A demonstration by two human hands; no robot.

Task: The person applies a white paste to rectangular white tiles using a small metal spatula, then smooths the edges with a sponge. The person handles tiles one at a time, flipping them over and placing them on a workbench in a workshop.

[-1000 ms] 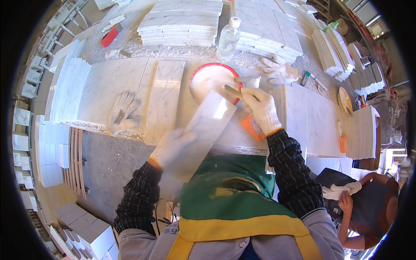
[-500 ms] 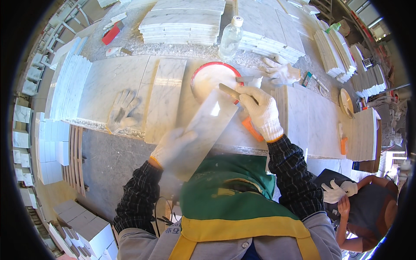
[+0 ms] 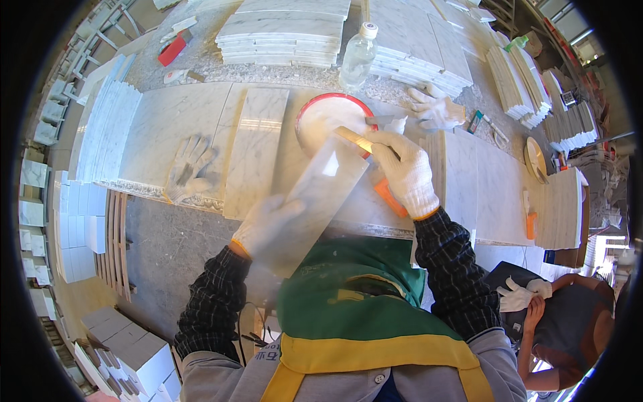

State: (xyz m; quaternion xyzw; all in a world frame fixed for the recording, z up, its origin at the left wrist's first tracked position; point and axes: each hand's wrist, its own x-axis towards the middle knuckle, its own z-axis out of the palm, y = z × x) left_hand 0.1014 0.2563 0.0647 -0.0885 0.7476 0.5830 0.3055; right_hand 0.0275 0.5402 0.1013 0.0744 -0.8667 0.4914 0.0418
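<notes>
In a white glove, my left hand [image 3: 271, 222] is closed on the left edge of a long marble tile [image 3: 321, 194], which is tilted up above the bench's front edge. My gloved right hand [image 3: 402, 167] grips a flat scraper [image 3: 353, 139], its blade at the tile's far end. Just beyond that end is a red-rimmed bowl [image 3: 333, 98] of white powder or paste, with another blade [image 3: 383, 120] resting over its right rim. An orange-handled tool [image 3: 390, 198] lies under my right hand.
A marble strip [image 3: 254, 147] and a loose glove [image 3: 190, 167] lie to the left. A clear bottle [image 3: 358, 59] stands behind the bowl, near tile stacks [image 3: 280, 33] and another glove [image 3: 435, 107]. A co-worker [image 3: 562, 321] in gloves is at the lower right.
The scraper's blade has shifted slightly and now catches the light. My left hand and the tile stay nearly in place. The co-worker's bare hand has moved a little.
</notes>
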